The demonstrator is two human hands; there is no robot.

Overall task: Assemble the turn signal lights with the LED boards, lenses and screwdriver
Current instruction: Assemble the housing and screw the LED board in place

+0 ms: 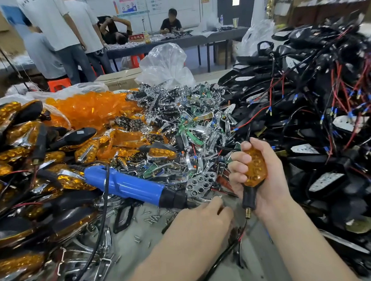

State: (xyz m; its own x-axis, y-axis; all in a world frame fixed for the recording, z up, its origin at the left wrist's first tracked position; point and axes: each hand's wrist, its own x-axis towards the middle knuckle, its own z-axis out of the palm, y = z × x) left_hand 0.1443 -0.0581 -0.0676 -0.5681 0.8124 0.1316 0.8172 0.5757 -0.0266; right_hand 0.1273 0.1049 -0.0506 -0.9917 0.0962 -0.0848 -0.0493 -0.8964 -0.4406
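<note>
The left hand (pixel 199 219) lies palm down low over the counter (pixel 224 274), fingertips bent to the surface just beside the loose screws (pixel 152 218). It is probably after a screw, but whether one is pinched cannot be told.

The right hand (pixel 269 178) is raised just beyond it and grips a light (pixel 254 168). The thumb lies along one edge and the fingers wrap the other, the amber lens faces up, and the black stem and wire hang below. Held so, lens and housing stay pressed together and the body can be turned over for fastening.

The screwdriver (pixel 128 187) lies idle on the pile to the left, its tip pointing at the hands, within easy reach once a screw is placed. A chrome reflector (pixel 200 183) sits at its nose.

Farther back, stock is heaped by kind: done lights (pixel 14 153) at left, lenses (pixel 93 107) behind, boards (pixel 189 122) in the middle, and wired black housings (pixel 310 108) at right.
</note>
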